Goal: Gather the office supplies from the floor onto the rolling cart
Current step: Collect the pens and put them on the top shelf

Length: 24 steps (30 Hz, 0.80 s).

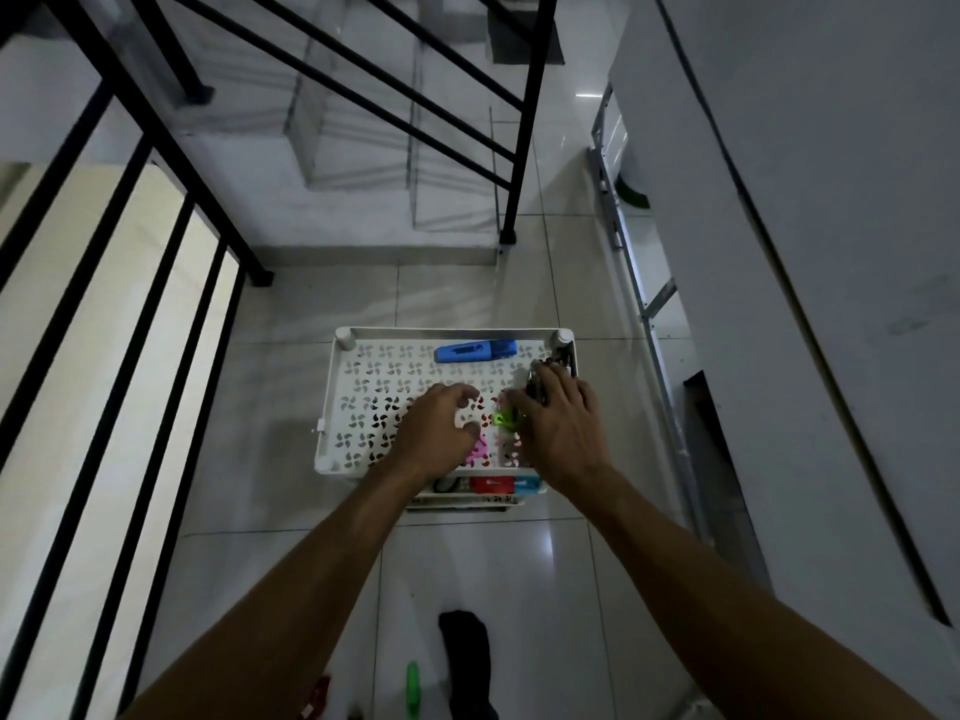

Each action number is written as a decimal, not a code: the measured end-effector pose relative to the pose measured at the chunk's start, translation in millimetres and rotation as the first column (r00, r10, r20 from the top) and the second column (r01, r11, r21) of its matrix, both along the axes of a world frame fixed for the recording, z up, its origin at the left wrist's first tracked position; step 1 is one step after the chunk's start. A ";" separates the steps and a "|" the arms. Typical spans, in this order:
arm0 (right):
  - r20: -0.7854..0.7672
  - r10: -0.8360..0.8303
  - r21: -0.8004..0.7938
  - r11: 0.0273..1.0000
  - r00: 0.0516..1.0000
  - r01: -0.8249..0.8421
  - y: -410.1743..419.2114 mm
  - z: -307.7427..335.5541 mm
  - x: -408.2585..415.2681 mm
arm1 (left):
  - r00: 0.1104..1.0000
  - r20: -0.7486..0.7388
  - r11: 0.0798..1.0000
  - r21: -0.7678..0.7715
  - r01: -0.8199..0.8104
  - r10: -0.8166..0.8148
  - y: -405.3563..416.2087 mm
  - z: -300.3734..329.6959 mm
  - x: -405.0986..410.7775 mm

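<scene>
The white rolling cart [332, 407] stands on the tiled floor, its perforated top tray facing me. A blue stapler [475, 351] lies along the tray's back edge. My left hand [434, 433] hovers over the tray's middle with loosely curled fingers and nothing visible in them; a pink item [478, 449] shows just beside its thumb. My right hand [558, 426] is over the tray's right side, fingers curled round dark supplies [535, 389]. A green clip [503, 419] lies at its thumb. A green item [413, 688] and a red item [318, 693] lie on the floor near me.
Red [491, 484] and blue [527, 484] items sit on the cart's lower shelf. A dark pen holder [565, 356] hangs at the back right corner. Black stair railings [171, 283] run on the left, a step [374, 246] is behind, a wall on the right. My black-socked foot [465, 657] is below.
</scene>
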State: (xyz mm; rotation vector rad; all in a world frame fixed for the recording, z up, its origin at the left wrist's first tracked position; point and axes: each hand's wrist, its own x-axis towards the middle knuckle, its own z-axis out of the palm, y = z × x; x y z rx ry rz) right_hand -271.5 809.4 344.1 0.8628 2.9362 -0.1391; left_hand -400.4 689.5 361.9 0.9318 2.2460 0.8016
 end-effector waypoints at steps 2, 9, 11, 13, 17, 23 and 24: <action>-0.008 0.022 0.002 1.000 1.000 -0.022 -2.5 0.3 -0.3 | 0.996 -0.049 0.991 -0.109 0.075 -0.081 -2.4 -4.3 0.7; -0.046 0.021 -0.064 0.998 0.999 -0.024 -6.4 -1.0 -8.8 | 0.995 -0.053 0.994 -0.073 0.083 -0.087 0.6 -11.9 3.4; -0.077 -0.005 -0.070 0.998 0.997 0.000 -3.4 2.5 -17.7 | 0.995 -0.076 0.998 -0.023 0.057 -0.059 6.6 -12.3 1.0; -0.113 -0.042 -0.088 0.996 0.993 0.032 1.5 4.2 -27.9 | 0.995 -0.104 1.000 0.015 0.011 -0.010 14.2 -11.9 -2.5; -0.141 -0.035 -0.115 0.993 0.989 0.019 6.7 3.7 -37.8 | 0.994 -0.097 0.998 0.051 -0.041 0.046 19.8 -13.2 -9.5; -0.139 0.013 -0.107 0.994 0.990 -0.028 -1.5 4.5 -32.0 | 0.999 -0.042 1.000 -0.001 0.028 -0.028 -1.1 -12.7 -10.6; -0.123 0.031 -0.108 0.993 0.992 -0.044 -5.3 4.6 -29.6 | 0.999 -0.028 0.999 -0.007 0.040 -0.040 -5.8 -11.9 -9.5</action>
